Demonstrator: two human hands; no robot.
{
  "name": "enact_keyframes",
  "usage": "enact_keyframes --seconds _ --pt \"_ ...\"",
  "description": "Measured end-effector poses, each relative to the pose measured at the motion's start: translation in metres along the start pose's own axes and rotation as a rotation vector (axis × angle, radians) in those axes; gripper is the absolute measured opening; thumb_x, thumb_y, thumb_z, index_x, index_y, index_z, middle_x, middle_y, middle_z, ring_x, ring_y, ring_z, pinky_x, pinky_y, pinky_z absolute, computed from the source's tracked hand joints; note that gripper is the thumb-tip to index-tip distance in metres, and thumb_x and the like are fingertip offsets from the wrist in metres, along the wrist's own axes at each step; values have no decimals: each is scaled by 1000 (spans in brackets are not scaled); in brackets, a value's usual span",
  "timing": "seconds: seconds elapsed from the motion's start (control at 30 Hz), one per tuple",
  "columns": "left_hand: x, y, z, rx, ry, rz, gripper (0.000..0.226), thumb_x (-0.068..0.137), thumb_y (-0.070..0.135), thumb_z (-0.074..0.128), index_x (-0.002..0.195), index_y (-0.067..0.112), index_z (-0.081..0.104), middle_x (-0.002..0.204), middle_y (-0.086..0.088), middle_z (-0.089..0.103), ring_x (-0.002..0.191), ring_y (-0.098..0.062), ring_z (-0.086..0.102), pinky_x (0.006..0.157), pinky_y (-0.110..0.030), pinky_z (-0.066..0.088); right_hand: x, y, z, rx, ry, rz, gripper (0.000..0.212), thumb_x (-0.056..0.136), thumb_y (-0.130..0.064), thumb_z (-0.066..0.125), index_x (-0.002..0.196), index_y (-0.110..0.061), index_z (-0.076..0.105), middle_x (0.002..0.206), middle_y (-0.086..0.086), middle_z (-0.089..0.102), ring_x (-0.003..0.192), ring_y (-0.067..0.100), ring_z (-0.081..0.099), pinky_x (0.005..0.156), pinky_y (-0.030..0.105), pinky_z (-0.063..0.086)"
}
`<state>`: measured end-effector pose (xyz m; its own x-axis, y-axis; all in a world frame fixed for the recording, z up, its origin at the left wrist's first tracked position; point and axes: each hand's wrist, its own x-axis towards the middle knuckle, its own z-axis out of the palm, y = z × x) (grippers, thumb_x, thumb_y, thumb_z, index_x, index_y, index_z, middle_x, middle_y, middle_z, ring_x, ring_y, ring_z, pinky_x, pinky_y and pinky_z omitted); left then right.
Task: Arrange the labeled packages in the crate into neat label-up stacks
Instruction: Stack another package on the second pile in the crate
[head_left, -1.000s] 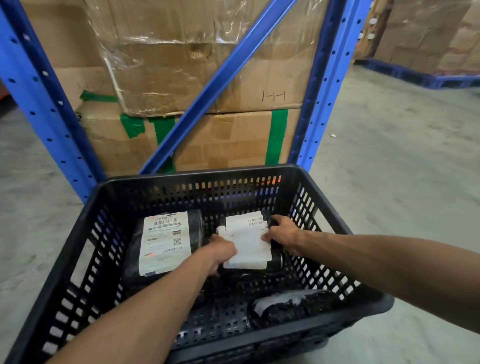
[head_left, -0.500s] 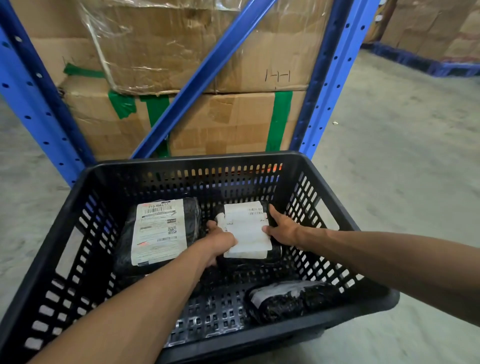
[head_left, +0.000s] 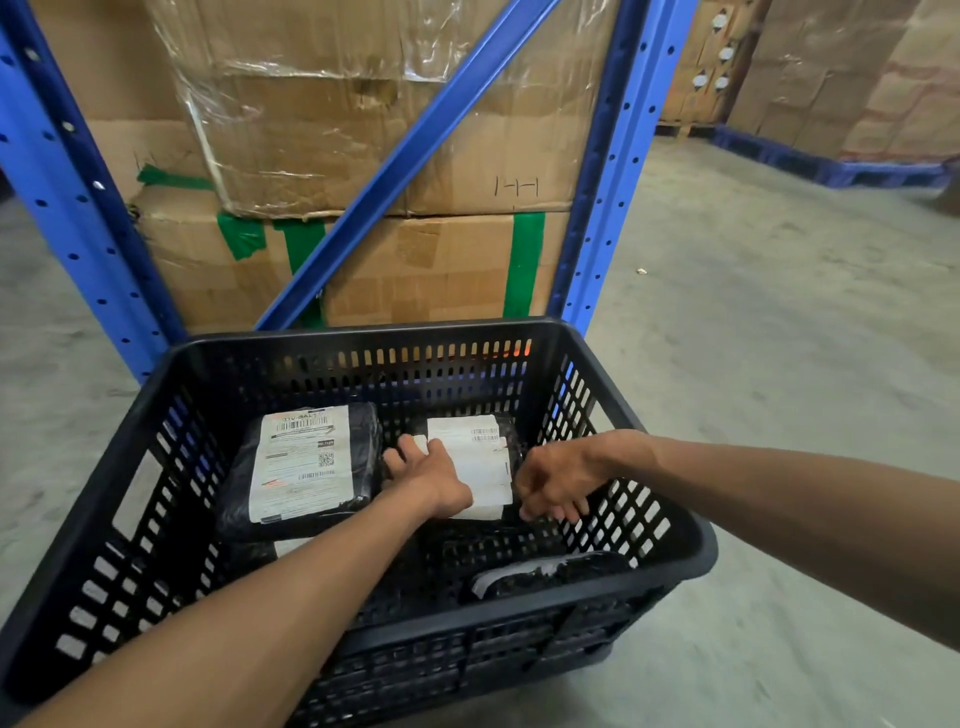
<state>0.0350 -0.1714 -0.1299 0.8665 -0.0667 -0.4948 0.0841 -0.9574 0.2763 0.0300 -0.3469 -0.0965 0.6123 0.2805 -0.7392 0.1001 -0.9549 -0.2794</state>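
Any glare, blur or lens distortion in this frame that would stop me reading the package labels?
Head view: wide-angle bending bows the blue rack uprights; even, soft light, glare only on the plastic wrap over the boxes. The left package's label is sharp but its print is too small to read; the left hand partly covers the right label; the right hand is slightly motion-blurred.

- A warehouse or storeroom, seen from a head-worn camera looking down and forward.
- A blue steel rack (head_left: 605, 171) with punched uprights and a diagonal brace stands at the centre.
- Behind the rack's brace, large cardboard cartons (head_left: 363, 130) are stacked, with plastic wrap and green tape.
- Right of the rack, bare grey concrete floor (head_left: 779, 312) runs back to more stacked cartons on a blue pallet (head_left: 831, 166).
- In front of the rack sits a black slotted plastic crate (head_left: 670, 525) holding black parcels with shipping labels (head_left: 301, 462).
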Motion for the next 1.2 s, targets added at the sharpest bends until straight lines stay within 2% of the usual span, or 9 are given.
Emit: enact_keyframes --seconds 0.13,0.23,0.33,0.53,0.67,0.8,0.97,1.1,1.2 --pt "-12 4 -3 -13 -227 113 44 90 31 62 125 5 62 118 -14 68 90 -26 65 79 -36 53 -9 -5 7 5 -176 80 18 94 -26 67 104 -11 67 93 10 66 87 29 67 82 43 60" --pt "-27 6 8 -67 -564 2 53 96 45 53 138 13 52 89 -6 64 68 -18 60 76 -34 54 -15 -6 11 -44 -268 107 42 88 -28 75 126 -14 65 113 8 69 98 24 64 88 38 58" --pt "-29 9 21 46 -649 26 53 100 46 41 146 19 40 72 -6 48 55 -17 45 62 -31 46 -15 -6 19 -189 -278 98 55 88 -11 73 139 -13 54 126 15 62 100 24 57 84 37 53" --pt "-26 2 31 -280 -803 6 43 104 34 37 146 25 41 116 -9 60 63 -13 51 79 -35 52 -20 -4 36 -419 -230 37 28 94 -12 62 117 4 62 118 30 68 102 42 68 94 55 56" --pt "-24 -5 28 -277 -738 -22 42 98 49 41 138 38 49 69 2 36 53 -12 31 57 -24 30 -25 -3 33 -399 -177 25 20 95 -16 62 112 -4 64 109 19 70 102 39 70 92 53 58" --pt "-24 -11 20 -442 -628 -56 42 95 55 45 112 19 58 83 -6 58 68 -17 55 70 -31 51 -32 -3 13 -288 -9 -20 14 97 -7 55 107 -6 65 97 5 65 99 30 65 90 48 58" --pt "-22 -20 6 -857 -495 2 45 91 64 45 96 23 64 52 4 43 49 -10 41 63 -28 53 -45 6 -16 -159 201 -86 19 96 -4 52 85 -17 62 88 -4 61 88 15 57 73 23 44" --pt "-24 -19 -4 -1018 -137 103 54 80 73 54 67 21 62 42 11 52 55 -14 48 70 -28 43 -50 9 -27 122 332 -158 21 97 -6 53 78 -14 55 75 -2 56 75 14 52 69 24 43" --pt "-23 -17 -11 -1166 158 111 71 73 76 59 76 8 78 65 1 77 73 -17 70 63 -26 44 -51 3 -36 248 404 -221 26 98 -5 50 74 -15 52 74 3 54 75 17 51 72 27 44"
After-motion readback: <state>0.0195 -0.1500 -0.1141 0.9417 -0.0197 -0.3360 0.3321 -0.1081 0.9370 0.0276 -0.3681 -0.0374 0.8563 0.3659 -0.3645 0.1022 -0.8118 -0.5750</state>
